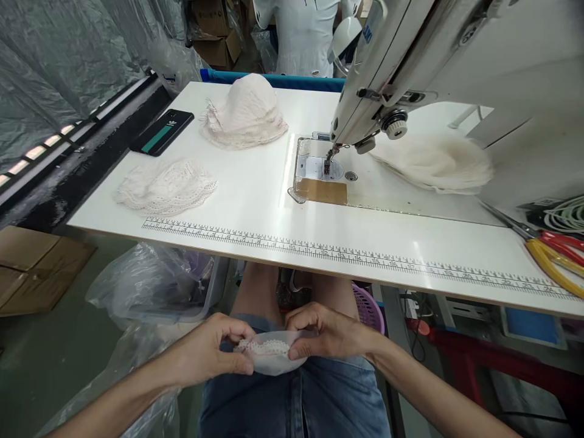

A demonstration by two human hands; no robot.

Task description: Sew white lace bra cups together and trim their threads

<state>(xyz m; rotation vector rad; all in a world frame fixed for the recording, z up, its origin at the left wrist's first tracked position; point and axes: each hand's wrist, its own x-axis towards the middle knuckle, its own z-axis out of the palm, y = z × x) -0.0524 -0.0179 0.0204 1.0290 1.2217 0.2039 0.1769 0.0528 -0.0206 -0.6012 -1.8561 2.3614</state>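
Note:
Over my lap, a small piece of thin white cloth with lace trim (274, 360) is stretched between my two hands. My left hand (223, 347) pinches its left end between thumb and fingers. At the right end, my right hand (317, 331) grips the edge, thumb on the near side. The lace runs across the middle of the piece, and the cloth bulges below it. On the table lie a flat white lace-edged piece (166, 187) and a stack of pale cup-shaped cloth pieces (246, 112).
A sewing machine (387, 79) stands on the white table (246, 213), with cream cloth (438, 161) under its arm. A phone (163, 132) rests at the left. Yellow-handled scissors (547, 261) lie at the right. Below are a plastic-covered bin (214, 286) and a purple basket (368, 309).

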